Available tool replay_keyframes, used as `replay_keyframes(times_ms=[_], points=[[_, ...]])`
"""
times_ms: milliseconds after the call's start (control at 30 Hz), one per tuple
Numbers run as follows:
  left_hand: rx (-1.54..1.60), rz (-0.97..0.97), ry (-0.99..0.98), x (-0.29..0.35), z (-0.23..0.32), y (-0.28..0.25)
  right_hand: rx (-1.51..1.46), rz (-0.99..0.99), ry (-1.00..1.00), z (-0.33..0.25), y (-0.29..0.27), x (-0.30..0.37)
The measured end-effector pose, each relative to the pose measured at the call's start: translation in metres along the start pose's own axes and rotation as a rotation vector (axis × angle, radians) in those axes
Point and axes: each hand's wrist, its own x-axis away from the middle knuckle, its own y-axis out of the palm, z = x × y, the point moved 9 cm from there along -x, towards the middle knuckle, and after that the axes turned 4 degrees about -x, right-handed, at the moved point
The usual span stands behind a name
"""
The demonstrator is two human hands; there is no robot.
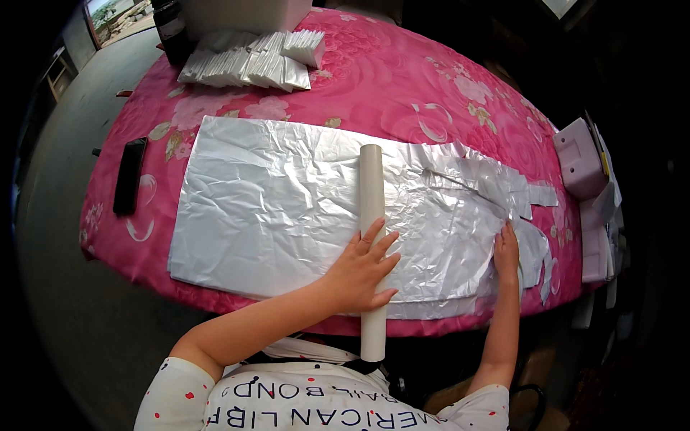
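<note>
A stack of thin, silvery-white plastic bags (pixel 251 194) lies flat and wrinkled on the table, its right end split into loose, ragged strips. Across the stack rests a pale round tube (pixel 371 179), its near end sticking out past the table's front edge. My left hand (pixel 361 271) lies over the tube, fingers spread, palm down. At the right end of the bags, my right hand (pixel 506 251) has its fingers together on the crumpled plastic, pinching a fold of it. Its fingertips are partly hidden in the folds.
A pink flowered cloth (pixel 374 79) covers the table. At the back left are folded white packets (pixel 248 61), a dark bottle (pixel 171 32) and a white box (pixel 241 14). A black phone (pixel 130 177) lies at left. Pale foam pieces (pixel 579 159) stand along the right edge.
</note>
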Motion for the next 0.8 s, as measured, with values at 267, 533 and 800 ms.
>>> replay_keyframes(times_ms=[267,533,800], points=[[-0.006,-0.01,-0.005,-0.001,0.001,0.002,0.159,-0.031,0.249,0.044,-0.04,0.011],[0.012,-0.015,0.0,-0.004,0.002,0.003,-0.281,0.053,0.273,-0.021,-0.058,0.006],[1.266,-0.063,-0.527,0.008,-0.007,-0.005,-0.876,-0.392,-0.241,-0.308,-0.054,0.06]])
